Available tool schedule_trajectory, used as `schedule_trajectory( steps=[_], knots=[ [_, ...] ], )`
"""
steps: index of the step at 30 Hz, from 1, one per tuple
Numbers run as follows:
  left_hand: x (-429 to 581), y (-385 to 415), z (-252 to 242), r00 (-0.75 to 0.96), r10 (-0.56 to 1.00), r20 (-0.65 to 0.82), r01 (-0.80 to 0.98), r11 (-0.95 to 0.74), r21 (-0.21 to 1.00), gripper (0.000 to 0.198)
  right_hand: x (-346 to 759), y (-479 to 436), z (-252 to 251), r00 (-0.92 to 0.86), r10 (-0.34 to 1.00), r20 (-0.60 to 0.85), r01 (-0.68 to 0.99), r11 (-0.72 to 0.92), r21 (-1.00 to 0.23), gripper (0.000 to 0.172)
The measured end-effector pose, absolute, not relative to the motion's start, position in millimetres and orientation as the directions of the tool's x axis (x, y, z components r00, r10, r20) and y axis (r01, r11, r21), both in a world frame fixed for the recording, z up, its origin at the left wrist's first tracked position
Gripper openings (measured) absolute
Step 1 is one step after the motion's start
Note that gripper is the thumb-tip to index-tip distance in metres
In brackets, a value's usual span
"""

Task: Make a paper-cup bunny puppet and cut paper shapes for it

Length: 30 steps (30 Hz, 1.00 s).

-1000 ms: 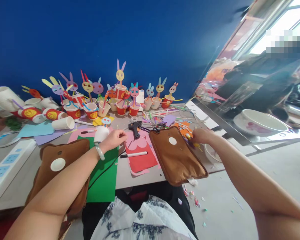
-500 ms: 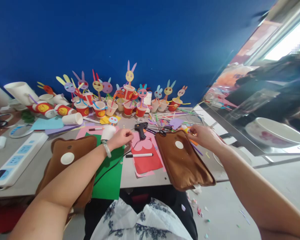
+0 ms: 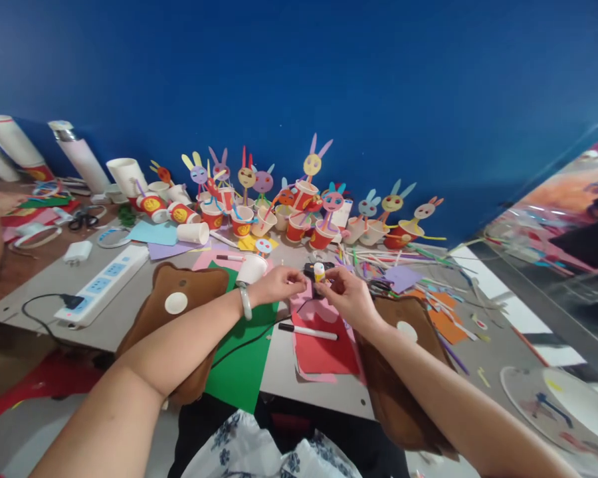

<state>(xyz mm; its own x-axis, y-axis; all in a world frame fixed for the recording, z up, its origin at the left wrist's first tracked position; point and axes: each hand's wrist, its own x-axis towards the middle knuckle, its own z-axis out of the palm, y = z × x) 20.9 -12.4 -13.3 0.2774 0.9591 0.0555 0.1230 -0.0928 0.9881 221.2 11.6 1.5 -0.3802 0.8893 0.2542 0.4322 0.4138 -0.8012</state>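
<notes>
My right hand (image 3: 346, 297) is closed around a small glue stick (image 3: 319, 271) with a white cap and yellow band, held upright above the pink and red paper (image 3: 323, 348). My left hand (image 3: 278, 285) is curled with its fingertips pinched close to the glue stick; what it pinches, if anything, is too small to make out. A jade bangle sits on the left wrist. Both forearms rest across two brown plush cushions (image 3: 179, 302) with white round patches. A black marker (image 3: 307, 330) lies on the red paper, and a green sheet (image 3: 242, 362) lies under my left forearm.
A row of red and white paper cups with paper bunny heads on straws (image 3: 299, 212) stands along the blue wall. A white power strip (image 3: 102, 284), scissors (image 3: 82, 219), loose straws and paper scraps (image 3: 403, 265) lie around. A glass table with a plate (image 3: 553, 398) is at right.
My right hand has come in from the right side of the table to meet my left hand at the centre, now holding a glue stick. The camera has turned left.
</notes>
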Motion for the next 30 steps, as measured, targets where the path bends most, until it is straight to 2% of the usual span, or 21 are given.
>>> schedule_trajectory(
  steps=[2,8,13,20,26,30],
  knots=[
    [21,-15,-9,0.316,0.941,0.117,0.080,-0.149,0.986,0.013,217,12,-10,-0.375,0.899,0.226,0.347,0.362,-0.865,0.030],
    [20,-22,3,0.473,0.878,0.074,0.037,-0.104,0.994,0.014,216,8,-19,-0.389,0.911,0.137,0.101,0.190,-0.977,0.026],
    [21,-24,5,0.513,0.857,0.046,0.111,-0.120,0.987,0.013,218,5,-25,-0.377,0.924,0.066,0.067,0.098,-0.993,0.028],
    [20,-24,2,0.543,0.839,0.038,0.143,-0.136,0.980,0.012,223,0,-22,-0.408,0.910,0.067,0.061,0.100,-0.993,0.028],
    [19,-23,4,0.532,0.846,0.028,0.143,-0.122,0.982,0.019,231,6,-15,-0.224,0.965,0.136,-0.047,0.129,-0.991,0.031],
    [19,-23,5,0.543,0.839,0.028,0.202,-0.162,0.966,0.020,234,12,-18,-0.227,0.965,0.130,-0.091,0.112,-0.990,0.030]
  ],
)
